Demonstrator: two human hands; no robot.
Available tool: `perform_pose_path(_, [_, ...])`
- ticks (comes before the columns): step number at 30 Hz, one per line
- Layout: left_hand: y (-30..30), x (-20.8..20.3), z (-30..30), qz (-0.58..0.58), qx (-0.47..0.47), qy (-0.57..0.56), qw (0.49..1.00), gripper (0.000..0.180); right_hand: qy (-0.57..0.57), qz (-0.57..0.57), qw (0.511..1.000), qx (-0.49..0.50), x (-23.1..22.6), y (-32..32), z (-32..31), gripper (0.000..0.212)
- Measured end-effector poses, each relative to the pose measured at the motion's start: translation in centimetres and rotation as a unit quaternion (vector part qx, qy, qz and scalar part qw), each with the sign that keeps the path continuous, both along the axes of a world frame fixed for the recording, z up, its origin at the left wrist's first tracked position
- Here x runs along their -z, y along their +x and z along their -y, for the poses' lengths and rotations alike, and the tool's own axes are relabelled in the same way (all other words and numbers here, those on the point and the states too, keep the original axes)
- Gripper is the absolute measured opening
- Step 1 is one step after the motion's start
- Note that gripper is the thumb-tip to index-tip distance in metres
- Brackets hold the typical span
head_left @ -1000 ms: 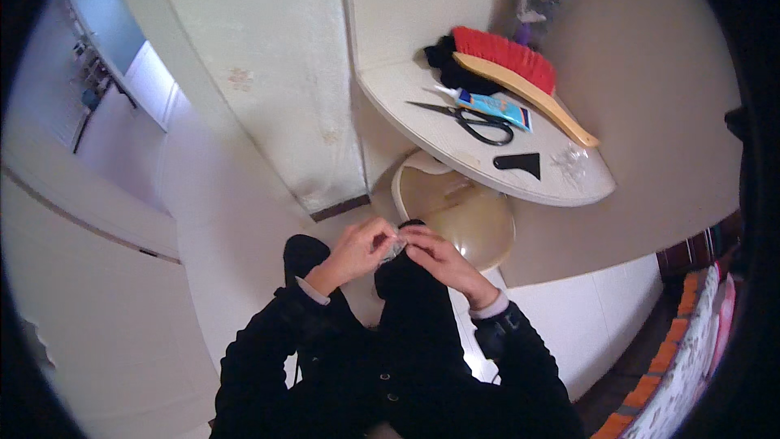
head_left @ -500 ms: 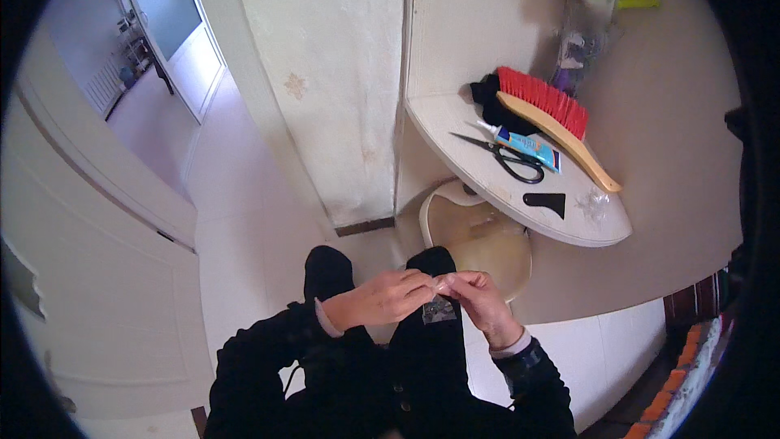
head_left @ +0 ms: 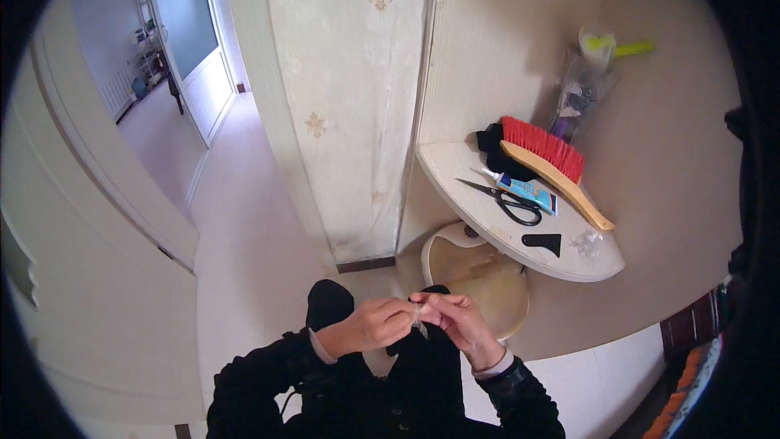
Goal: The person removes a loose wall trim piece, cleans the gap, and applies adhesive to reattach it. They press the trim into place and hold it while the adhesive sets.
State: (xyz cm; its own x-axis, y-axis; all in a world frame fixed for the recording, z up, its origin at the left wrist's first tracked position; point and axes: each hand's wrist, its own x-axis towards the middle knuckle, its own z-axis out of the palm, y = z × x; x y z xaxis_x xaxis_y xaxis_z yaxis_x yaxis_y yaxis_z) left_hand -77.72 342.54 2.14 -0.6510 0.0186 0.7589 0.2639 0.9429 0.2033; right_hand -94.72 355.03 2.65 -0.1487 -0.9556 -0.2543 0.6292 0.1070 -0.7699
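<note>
In front of my lap, my left hand (head_left: 370, 327) and my right hand (head_left: 461, 325) meet with fingers pinched together. Between their fingertips is a small piece of clear, crinkled plastic (head_left: 420, 328), perhaps a little bag; a strip of it hangs down and the fingers cover the rest. To the right, a white corner shelf (head_left: 455, 164) carries black-handled scissors (head_left: 518, 210), a blue tube (head_left: 530, 193) with a white nozzle, a small black scraper-like piece (head_left: 543, 243) and a crumpled clear wrapper (head_left: 588, 241).
A red-bristled brush (head_left: 561, 164) with a wooden handle lies across a black cloth-like item (head_left: 491, 144) on the shelf. Behind it stands a clear plastic pack (head_left: 575, 102) with a yellow-green handle (head_left: 632, 49). Below the shelf is a beige basin-like seat or bin (head_left: 504, 297). A doorway opens far left.
The view has tilted upward, so the shelf sits lower in the picture. Both hands have shifted slightly left and down in view, still pinching the plastic, whose hanging part now looks narrower.
</note>
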Motion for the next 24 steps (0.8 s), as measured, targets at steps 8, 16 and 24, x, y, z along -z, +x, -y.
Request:
perform_pose_path(8, [0.4, -1.6, -0.3, 0.025, 0.037, 0.184, 0.982, 0.014, -0.087, -0.143, 0.985, 0.044, -1.9, 1.0, -2.2, 0.015])
perform_pose_path(16, [0.0, -2.9, -0.5, 0.008, 0.082, 0.113, 0.990, 0.017, -0.115, -0.249, 0.961, -0.046, -3.9, -0.4, -3.7, 0.025])
perform_pose_path(24, [0.2, -2.9, -2.0, 0.055, 0.181, 0.097, 0.977, 0.014, -0.271, -0.466, 0.759, -0.365, -5.8, -5.6, -5.5, 0.065])
